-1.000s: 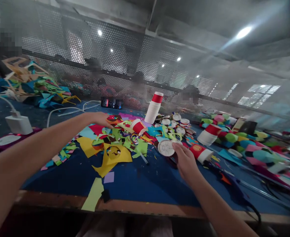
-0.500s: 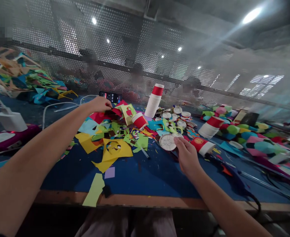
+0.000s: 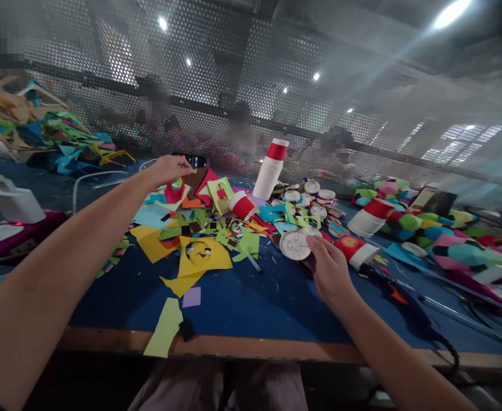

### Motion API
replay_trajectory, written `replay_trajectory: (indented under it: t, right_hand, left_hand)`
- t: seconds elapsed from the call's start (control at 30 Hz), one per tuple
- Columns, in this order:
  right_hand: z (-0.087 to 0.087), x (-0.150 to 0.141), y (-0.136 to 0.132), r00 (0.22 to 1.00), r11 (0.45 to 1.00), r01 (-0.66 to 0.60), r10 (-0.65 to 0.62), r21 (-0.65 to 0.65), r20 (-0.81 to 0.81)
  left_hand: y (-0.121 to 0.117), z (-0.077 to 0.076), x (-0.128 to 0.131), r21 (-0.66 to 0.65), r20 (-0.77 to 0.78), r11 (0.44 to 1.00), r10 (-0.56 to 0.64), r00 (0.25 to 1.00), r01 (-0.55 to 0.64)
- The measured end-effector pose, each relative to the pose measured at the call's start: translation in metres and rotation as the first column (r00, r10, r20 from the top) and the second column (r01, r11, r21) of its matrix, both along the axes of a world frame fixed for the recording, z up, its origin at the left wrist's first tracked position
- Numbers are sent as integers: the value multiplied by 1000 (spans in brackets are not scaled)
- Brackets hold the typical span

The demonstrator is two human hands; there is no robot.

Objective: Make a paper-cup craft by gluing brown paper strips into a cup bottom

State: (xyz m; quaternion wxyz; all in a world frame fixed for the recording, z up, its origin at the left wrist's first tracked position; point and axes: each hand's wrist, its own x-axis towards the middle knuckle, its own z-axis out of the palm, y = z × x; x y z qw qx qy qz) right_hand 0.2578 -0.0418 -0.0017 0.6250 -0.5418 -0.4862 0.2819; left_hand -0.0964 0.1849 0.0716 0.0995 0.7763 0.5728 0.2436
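Observation:
My left hand (image 3: 171, 170) reaches over the far side of the paper pile, its thumb and fingers pinched together. A small bit of green paper (image 3: 194, 170) shows at the fingertips, above a dark brown sheet (image 3: 196, 185) and red paper. In my right hand (image 3: 328, 267), closed at its edge, is a round white cup bottom (image 3: 295, 245) with thin lines drawn on it. Another pale round piece (image 3: 311, 232) shows just behind it, partly hidden. A yellow sheet with a cut-out (image 3: 217, 257) lies between my hands, beside many coloured scraps (image 3: 199, 220).
A tall paper cup stack (image 3: 269, 174) leans behind the pile, near several cup bottoms (image 3: 318, 212). Red-and-white cups (image 3: 353, 251) and a glue gun (image 3: 400, 297) lie at right, beside coloured paper balls (image 3: 456, 251). A phone (image 3: 197, 161) stands at back; a white charger (image 3: 15, 204) is left.
My left hand has lifted slightly from the dark red paper, and the brown sheet below shows more. My right hand still holds the cup bottom. The view has shifted a little.

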Motion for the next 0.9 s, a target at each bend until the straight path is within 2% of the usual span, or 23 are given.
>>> replay_trajectory:
  t: [0.13,0.3,0.4,0.47,0.53,0.6,0.7,0.77,0.9]
  right_hand:
    - [-1,0,0,1000,1000,-7,7,-9,-6]
    - [-2,0,-1,1000,999,-29,29,-27,-5]
    - [-2,-1,-1,1000,999,-22,22,-26,1]
    - [-2,0,-1,1000,1000,-8,8,-16,3]
    - [-3,0,0,1000,1000,-3,3,-16,6]
    - [-4,1,1,1000,1000,-6,6,-25,8]
    - [-6,1,2,1000,999,-9,10,-36,10]
    - [-7,1,2,1000,999,-13,13,-40,8]
    - [-5,-3,0,1000,1000,-13,12,-28,-10]
  left_hand:
    - [-2,-2,2,-29,-81,997,68,994,-70]
    - [-4,-5,-4,33,-140,989,145,980,-142]
    - [-10,3,-12,98,-171,981,180,969,-165]
    - [-17,14,-14,125,-205,984,148,968,-124]
    - [-25,23,-7,53,-264,998,36,964,-23]
    - [-35,26,8,-111,-326,984,-171,930,142]
    - [-51,12,37,-330,-330,878,-452,829,347]
    - [-59,-4,52,-377,-322,832,-530,785,407]
    - [-60,-25,54,-368,-321,824,-547,773,431]
